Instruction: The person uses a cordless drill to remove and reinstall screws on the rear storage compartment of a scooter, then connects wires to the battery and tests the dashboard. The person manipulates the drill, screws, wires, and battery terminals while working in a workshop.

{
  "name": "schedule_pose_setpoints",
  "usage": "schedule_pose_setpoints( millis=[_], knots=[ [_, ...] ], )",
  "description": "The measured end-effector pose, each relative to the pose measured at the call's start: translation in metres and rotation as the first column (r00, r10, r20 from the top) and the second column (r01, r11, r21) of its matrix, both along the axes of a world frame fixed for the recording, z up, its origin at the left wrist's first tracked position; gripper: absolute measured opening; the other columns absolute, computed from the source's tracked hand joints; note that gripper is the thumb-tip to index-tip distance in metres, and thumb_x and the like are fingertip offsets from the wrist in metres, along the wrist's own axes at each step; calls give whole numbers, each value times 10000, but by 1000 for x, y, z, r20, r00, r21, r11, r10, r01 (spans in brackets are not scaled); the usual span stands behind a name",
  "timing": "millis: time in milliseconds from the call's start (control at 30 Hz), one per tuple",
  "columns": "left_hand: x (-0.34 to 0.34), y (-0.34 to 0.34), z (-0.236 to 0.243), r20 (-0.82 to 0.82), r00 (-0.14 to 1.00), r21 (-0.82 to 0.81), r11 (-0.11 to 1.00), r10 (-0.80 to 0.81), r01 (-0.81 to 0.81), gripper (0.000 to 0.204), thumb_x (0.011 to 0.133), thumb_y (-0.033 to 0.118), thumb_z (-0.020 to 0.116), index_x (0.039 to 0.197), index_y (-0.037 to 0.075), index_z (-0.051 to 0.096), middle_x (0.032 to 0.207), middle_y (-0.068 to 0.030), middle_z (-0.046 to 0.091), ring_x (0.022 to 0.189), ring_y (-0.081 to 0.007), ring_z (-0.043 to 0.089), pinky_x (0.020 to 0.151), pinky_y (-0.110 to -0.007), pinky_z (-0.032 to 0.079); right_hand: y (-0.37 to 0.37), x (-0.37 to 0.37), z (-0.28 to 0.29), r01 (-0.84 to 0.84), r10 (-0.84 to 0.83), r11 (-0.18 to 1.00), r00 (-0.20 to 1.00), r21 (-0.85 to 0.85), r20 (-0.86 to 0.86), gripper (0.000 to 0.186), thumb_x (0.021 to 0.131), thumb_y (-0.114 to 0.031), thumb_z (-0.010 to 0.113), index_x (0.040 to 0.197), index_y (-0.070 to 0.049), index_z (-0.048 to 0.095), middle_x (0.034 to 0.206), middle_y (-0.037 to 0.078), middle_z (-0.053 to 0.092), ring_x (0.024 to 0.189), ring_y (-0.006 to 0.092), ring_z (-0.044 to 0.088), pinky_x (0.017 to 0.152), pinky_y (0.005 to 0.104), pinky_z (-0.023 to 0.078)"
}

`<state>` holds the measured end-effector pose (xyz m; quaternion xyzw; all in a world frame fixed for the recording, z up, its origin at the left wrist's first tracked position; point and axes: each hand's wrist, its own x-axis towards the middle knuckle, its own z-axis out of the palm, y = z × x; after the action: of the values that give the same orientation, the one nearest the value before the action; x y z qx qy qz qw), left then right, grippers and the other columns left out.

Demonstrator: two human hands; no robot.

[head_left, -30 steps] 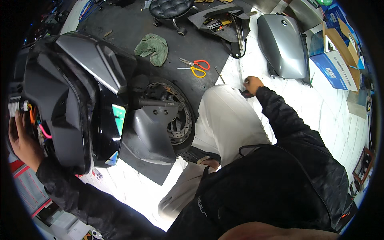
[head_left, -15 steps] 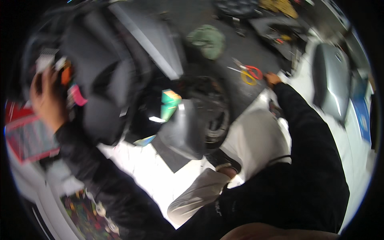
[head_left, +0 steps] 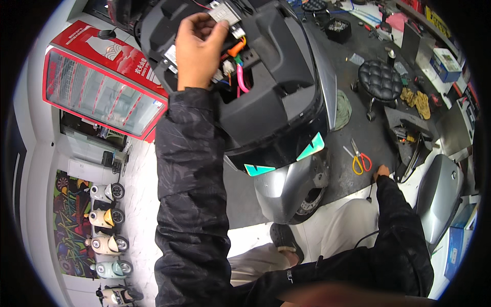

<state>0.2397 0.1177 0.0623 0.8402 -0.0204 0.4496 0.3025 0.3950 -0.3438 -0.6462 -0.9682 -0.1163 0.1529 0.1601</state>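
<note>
My left hand (head_left: 198,51) is closed on the edge of a silver finned metal box (head_left: 225,14), thumb on one face. It is over the open black plastic body (head_left: 268,105) of a scooter. Just below lie an orange connector (head_left: 237,49) and a pink cable (head_left: 242,77), both in the opening with other wires. Low at the right, my right hand (head_left: 381,172) is near the dark mat's edge, its fingers too small and partly hidden to read. Closest to it are red-handled pliers (head_left: 365,161) and yellow-handled scissors (head_left: 357,165).
The scooter's silver fender (head_left: 279,189) and front wheel (head_left: 310,202) stand before my legs. A round black stool (head_left: 380,80), an opened tool bag (head_left: 406,134) and a silver body panel (head_left: 439,192) are at the right. A red display fridge (head_left: 102,84) and several parked scooters (head_left: 107,217) are left.
The view has swung left and sharpened, so the scooter and fridge appear farther right. My left hand stays at the silver box; my right hand remains low near the pliers and scissors.
</note>
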Motion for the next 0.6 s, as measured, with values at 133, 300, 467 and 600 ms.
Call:
schedule_pose_setpoints(
  millis=[133,300,467,600],
  knots=[
    [1,-1,-3,22,997,11,997,73,-73,526,931,168,838,1312,-61,556,1064,-110,714,957,-155,706,836,-294,596,10,-11,92,125,-144,924,989,361,26,271,778,-216,858,896,-6,734,892,221,769,900,432,754,818,470,591],
    [-3,-16,-1,53,994,64,993,100,-103,480,930,129,813,1316,-45,586,1000,-115,720,870,-165,719,799,-307,612,31,-16,268,31,-212,679,965,734,155,234,884,-152,827,1043,-2,745,881,105,756,801,160,719,772,332,569],
    [-2,-19,1,27,994,7,994,110,-110,417,918,118,807,1253,-43,618,990,-107,703,839,-178,706,783,-323,605,89,-27,483,-301,-10,315,947,900,320,328,1054,-114,678,1339,48,681,1129,92,755,937,149,723,861,286,571],
    [1,-16,-1,49,994,10,995,95,-96,414,904,108,804,1246,-26,614,1013,-116,685,841,-213,701,801,-356,599,161,-59,621,-382,92,59,922,922,376,344,1077,-145,656,1331,86,664,1151,145,763,1030,180,759,922,308,607]
  ],
)
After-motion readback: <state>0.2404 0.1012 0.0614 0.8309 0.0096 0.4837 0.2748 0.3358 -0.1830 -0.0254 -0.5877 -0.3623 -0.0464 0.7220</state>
